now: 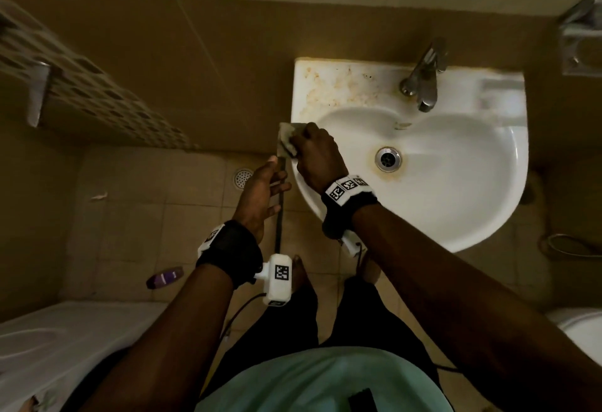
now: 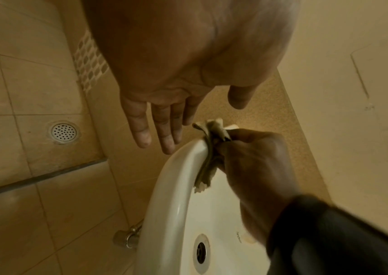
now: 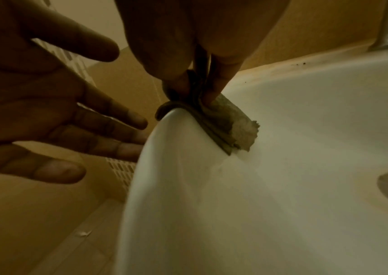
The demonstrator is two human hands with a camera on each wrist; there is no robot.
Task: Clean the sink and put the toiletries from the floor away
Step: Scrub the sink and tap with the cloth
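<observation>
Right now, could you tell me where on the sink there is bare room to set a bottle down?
The sink ledge right of the tap is bare, bordered by wall and basin. The stained ledge left of the tap is also free. The left rim is crowded: the right hand presses a cloth there, the left hand beside it.

Cloth point(image 1: 288, 142) on the sink point(image 1: 456, 216) rim's left edge; bottle point(image 1: 165, 277) on floor point(image 1: 130, 216) left of it

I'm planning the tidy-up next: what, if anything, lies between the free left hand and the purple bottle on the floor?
Nothing visible. The left hand hovers open beside the sink; the purple bottle lies on bare tiles below it.
</observation>
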